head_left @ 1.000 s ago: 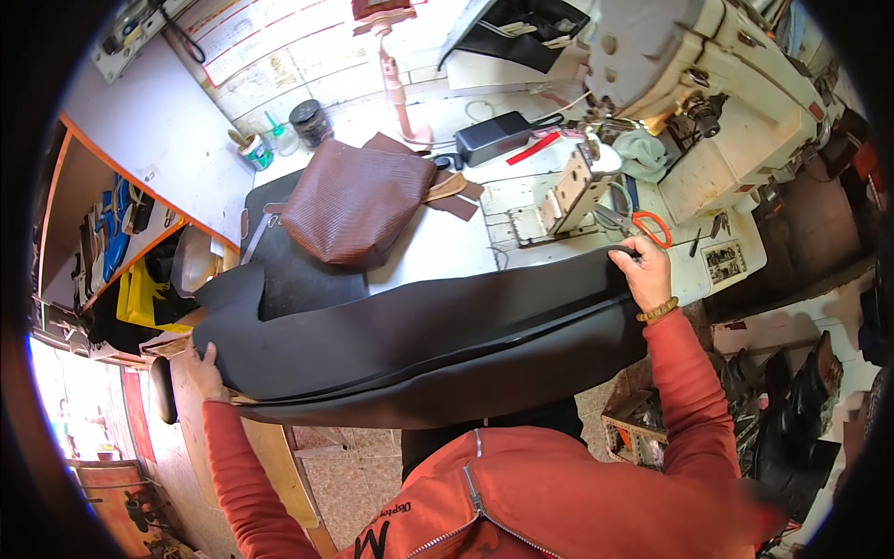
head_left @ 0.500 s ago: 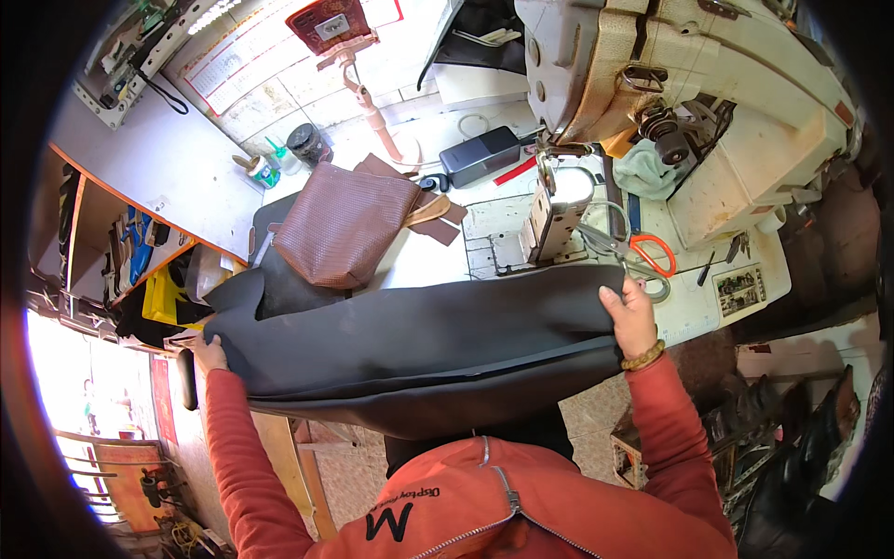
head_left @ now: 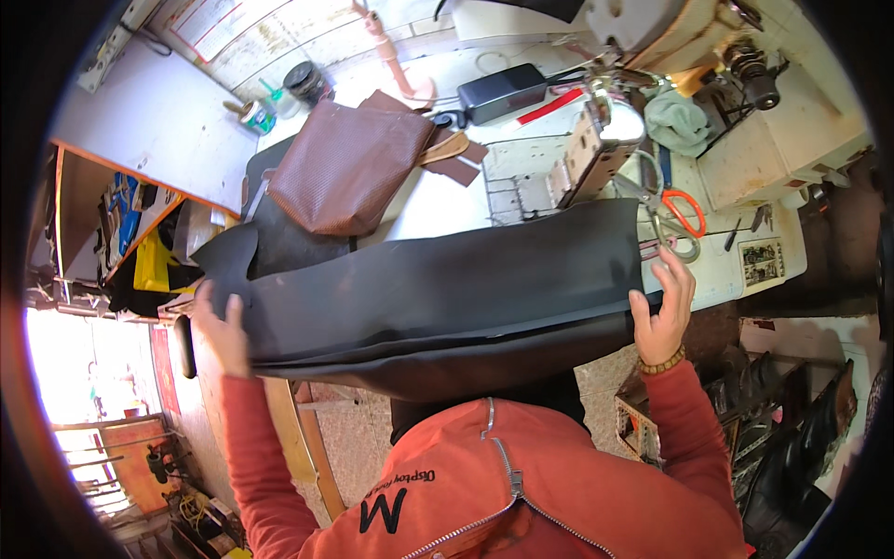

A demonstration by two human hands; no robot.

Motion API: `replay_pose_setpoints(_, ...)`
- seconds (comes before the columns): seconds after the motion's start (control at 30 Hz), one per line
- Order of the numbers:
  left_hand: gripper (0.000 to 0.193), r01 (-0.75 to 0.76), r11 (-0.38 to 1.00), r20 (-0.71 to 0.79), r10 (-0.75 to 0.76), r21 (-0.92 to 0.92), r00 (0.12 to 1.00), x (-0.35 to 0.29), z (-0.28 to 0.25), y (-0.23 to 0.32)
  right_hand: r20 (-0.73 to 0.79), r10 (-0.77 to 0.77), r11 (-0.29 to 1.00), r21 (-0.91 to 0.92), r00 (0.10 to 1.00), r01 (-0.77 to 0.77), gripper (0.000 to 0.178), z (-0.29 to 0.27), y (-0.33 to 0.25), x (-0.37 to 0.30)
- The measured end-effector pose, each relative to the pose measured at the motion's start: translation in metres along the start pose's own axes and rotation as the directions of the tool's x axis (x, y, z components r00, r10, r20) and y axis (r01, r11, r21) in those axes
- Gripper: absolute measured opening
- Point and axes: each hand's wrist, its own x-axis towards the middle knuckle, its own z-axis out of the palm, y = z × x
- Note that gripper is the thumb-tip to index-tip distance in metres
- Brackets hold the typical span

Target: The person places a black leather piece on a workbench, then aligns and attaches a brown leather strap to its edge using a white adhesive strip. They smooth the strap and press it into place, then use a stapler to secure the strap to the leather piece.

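Observation:
A long black sheet [head_left: 438,270], folded over lengthwise, lies across the front edge of the worktable and hangs down toward my body. Whether it is leather or rubber I cannot tell. At its left end is my left hand [head_left: 222,331], slightly blurred, thumb and fingers apart against the sheet. My right hand [head_left: 665,307] is beside the right end, fingers spread and curved, gripping nothing. Just beyond that hand lie scissors [head_left: 684,214] with an orange handle loop. Behind the sheet's left half sits a brown textured bag [head_left: 349,168].
The sewing machine [head_left: 605,140] stands at the back right, a green cloth [head_left: 678,121] near it. A black box [head_left: 503,93] and a red strip [head_left: 549,107] lie behind. Shelves [head_left: 149,224] are at left; dark shoes [head_left: 792,447] fill a rack at lower right.
Both hands have loosened their hold on the sheet's ends and spread their fingers. The right hand has shifted off to the right. The whole view has shifted, with the table items appearing higher.

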Motion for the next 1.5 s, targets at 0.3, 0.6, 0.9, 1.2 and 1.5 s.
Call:
replay_pose_setpoints(0.3, 0.031, -0.130, 0.983, 0.432, 0.173, -0.128, 0.885, -0.094, -0.012, 0.118, 0.372, -0.111, 0.994, 0.020, 0.921, 0.112, 0.009, -0.004, -0.021, -0.003)
replay_pose_setpoints(0.6, 0.035, -0.424, 0.797, 0.389, 0.588, -0.431, 0.709, -0.090, 0.029, 0.200, 0.515, 0.248, 0.964, -0.051, 0.820, -0.260, 0.021, -0.002, -0.027, 0.002)
replay_pose_setpoints(0.9, 0.020, -0.199, 0.833, 0.646, 0.531, -0.516, 0.548, -0.092, 0.114, 0.281, 0.183, -0.169, 0.974, -0.118, 0.968, 0.192, 0.026, 0.023, -0.061, 0.008)
replay_pose_setpoints(1.2, 0.035, 0.618, 0.645, 0.859, 0.503, -0.449, 0.099, -0.060, 0.126, 0.250, 0.501, 0.073, 0.931, 0.275, 0.863, -0.238, 0.009, 0.054, -0.122, -0.003)
replay_pose_setpoints(1.5, 0.023, 0.670, 0.628, 0.909, 0.371, -0.396, 0.190, -0.072, 0.129, 0.257, 0.857, -0.269, 0.846, 0.428, 0.439, -0.318, 0.017, 0.026, -0.133, -0.034)
